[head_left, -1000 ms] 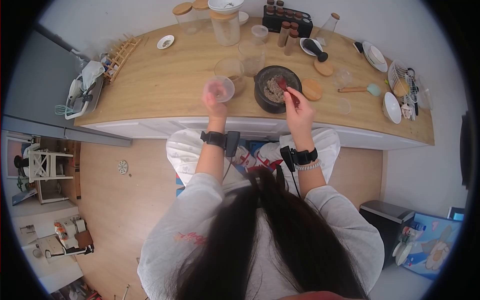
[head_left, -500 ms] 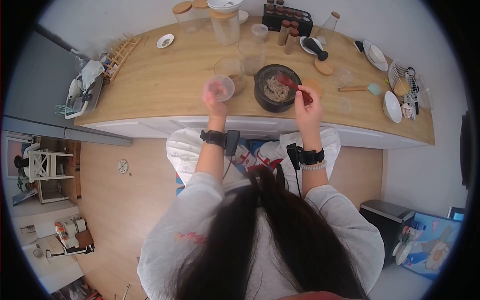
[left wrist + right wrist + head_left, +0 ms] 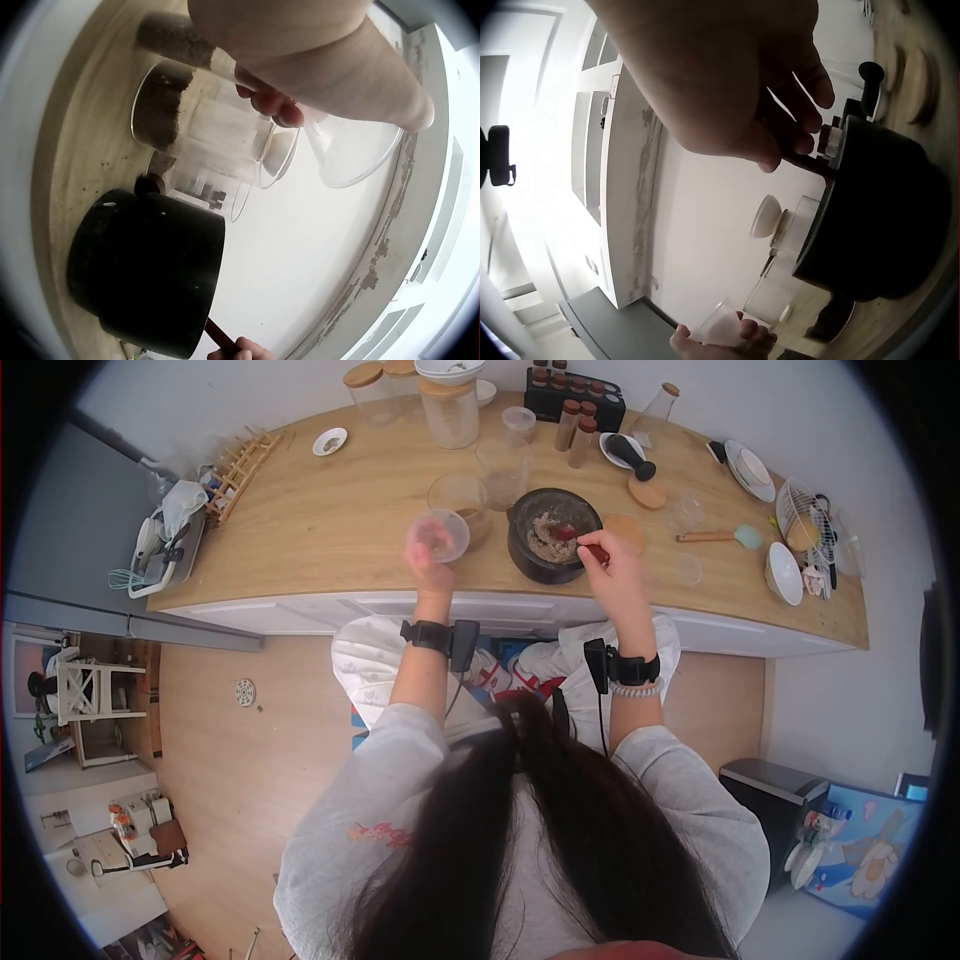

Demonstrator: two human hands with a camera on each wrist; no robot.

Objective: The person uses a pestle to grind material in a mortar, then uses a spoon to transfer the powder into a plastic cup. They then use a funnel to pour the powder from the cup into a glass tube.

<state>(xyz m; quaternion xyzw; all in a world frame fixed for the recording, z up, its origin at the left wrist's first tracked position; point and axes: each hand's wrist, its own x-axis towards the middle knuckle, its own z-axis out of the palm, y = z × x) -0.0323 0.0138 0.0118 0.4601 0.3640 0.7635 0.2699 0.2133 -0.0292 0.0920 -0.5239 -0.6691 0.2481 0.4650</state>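
Note:
My left hand [image 3: 428,568] grips a small clear plastic cup [image 3: 452,530], raised in front of the glass jars and left of the mortar. In the left wrist view the cup [image 3: 360,154] flares out beyond my curled fingers. My right hand [image 3: 620,582] pinches the handle of a dark red spatula [image 3: 566,533] at the right rim of the black mortar [image 3: 530,565]. The spatula's head is down inside, against a crumbly greyish-brown mixture [image 3: 552,548]. In the right wrist view the red handle [image 3: 808,162] slants over the mortar's rim, gripped between thumb and fingers.
A glass jar [image 3: 455,490] with brown powder stands behind the cup, another glass jar [image 3: 505,472] beside it. Right of the mortar lie wooden lids [image 3: 647,494] and a mint-headed spatula [image 3: 712,540]. A black pestle [image 3: 630,455] rests on a white dish. Spice bottles [image 3: 582,442] stand behind.
My right hand has moved right and a little down. The spatula's head first rose at the mortar's far side, then dipped back into the mixture. The left hand and cup have stayed in place.

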